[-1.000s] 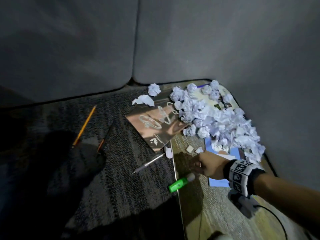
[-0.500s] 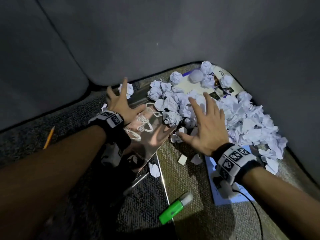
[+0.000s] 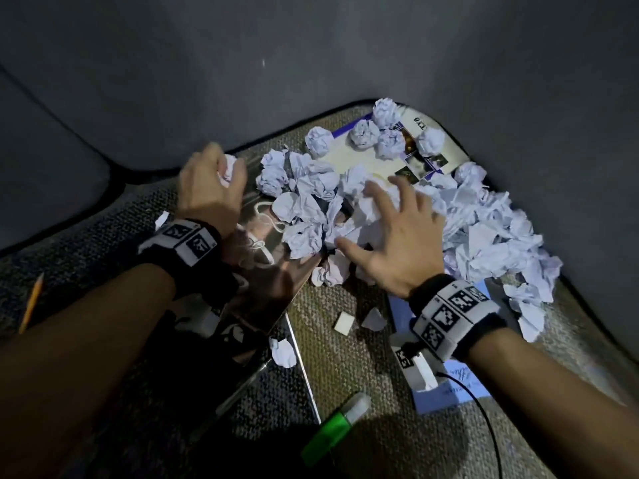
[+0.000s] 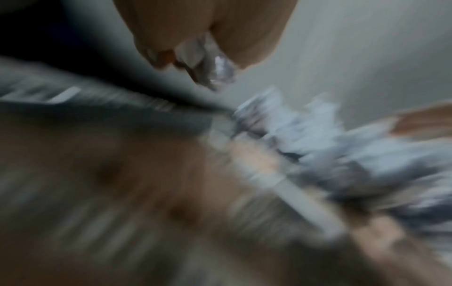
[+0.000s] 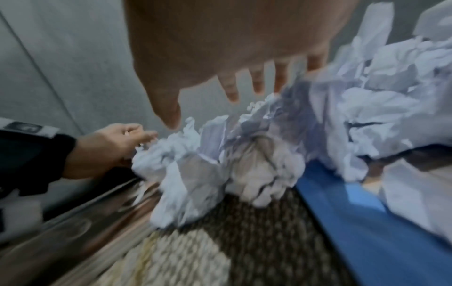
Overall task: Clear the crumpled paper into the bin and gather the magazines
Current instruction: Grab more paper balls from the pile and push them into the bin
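Note:
A heap of crumpled white paper fills the corner of the carpet and lies over several magazines. My left hand curls round one paper ball at the heap's left end; the blurred left wrist view shows the paper ball between its fingers. My right hand hovers with fingers spread on the middle of the heap, and the right wrist view shows the same fingers straight above the paper. A glossy brown magazine lies under my left wrist. A cream magazine lies at the back and a blue one under my right wrist.
Grey walls close the corner behind and to the right. On the carpet lie a green highlighter, a pen, a pencil, and a few small paper scraps. No bin is in view.
My left hand has closed round a paper ball at the heap's left end. My right hand has slid forward onto the heap. The view has moved closer to the corner.

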The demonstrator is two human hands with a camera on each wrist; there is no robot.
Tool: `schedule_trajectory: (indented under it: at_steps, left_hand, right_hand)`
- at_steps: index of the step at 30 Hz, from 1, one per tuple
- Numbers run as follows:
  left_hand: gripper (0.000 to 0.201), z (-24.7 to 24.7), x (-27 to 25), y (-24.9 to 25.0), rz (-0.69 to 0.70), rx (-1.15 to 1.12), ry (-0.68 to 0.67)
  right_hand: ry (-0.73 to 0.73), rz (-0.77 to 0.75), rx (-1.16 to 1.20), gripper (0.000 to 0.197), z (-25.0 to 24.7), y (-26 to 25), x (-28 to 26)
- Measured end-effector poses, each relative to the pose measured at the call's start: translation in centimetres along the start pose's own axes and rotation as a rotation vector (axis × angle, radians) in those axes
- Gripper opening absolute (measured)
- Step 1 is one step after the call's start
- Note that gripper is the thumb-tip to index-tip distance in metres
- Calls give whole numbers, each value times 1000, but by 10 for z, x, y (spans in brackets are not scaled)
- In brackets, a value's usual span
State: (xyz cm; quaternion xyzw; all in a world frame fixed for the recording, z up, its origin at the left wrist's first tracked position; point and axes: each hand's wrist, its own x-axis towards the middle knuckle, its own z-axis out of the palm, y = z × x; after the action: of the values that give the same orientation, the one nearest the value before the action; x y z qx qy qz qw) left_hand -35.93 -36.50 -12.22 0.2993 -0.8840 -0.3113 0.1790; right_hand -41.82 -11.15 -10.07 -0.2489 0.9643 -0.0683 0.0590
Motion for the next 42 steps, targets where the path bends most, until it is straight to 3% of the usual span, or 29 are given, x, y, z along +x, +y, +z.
schedule_trajectory:
  at_steps: [2,5,7,9,11,13,16,21,33,38,42]
  left_hand:
    - [28,-3,-4,32,39,-26,-77]
    - [36,15,0,57,112,40,-204]
    - [45,35,3,61,148,173,-299]
    - [39,52,-2,61,122,279,-345]
    - [33,66,-12,62,108,262,-378]
    - [39,73,-19,58,131,243,-415]
    - [48,76,-21,54,228,239,-431]
    - [36,76,-10,58,250,161,-455]
    - [29,46,-8,70,264,-149,-367]
    - [28,30,-13,64,195,-182,-398]
    - [27,5,-20,56,127,-309,-382]
  right_hand:
    - [22,67,-5,99,-1,14,4]
    - [-191,209,74,111,11,31,5]
    - [-266,186,92,112,16,34,-2]
    - [-255,147,108,110,17,32,-10]
    - [-241,128,100,110,17,34,-14]
    - [-238,127,86,109,20,37,-13]
    - [-184,130,32,94,28,34,-5]
    - [-68,101,-35,62,33,35,11]
    - [20,-96,190,60,13,39,6]
    - [140,-20,420,34,-13,41,3]
    - [140,-47,466,38,-41,29,0]
